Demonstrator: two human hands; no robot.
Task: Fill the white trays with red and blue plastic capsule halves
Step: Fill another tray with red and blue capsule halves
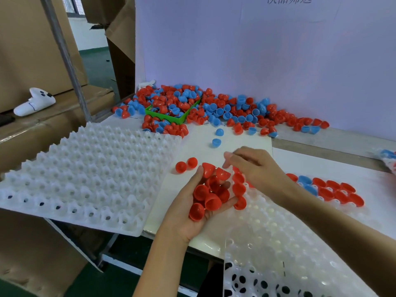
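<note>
Head view: left hand (pixel 188 211) cups a pile of glossy red capsule halves (pixel 211 195); right hand (pixel 255 166) hovers released over the dimpled translucent white tray (pixel 278 243), hiding several cells.

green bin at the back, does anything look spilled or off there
Yes. The green bin is overfilled, and red and blue capsule halves have spilled around it across the table along the white backboard. Two blue halves lie stray nearer the hands.
</note>
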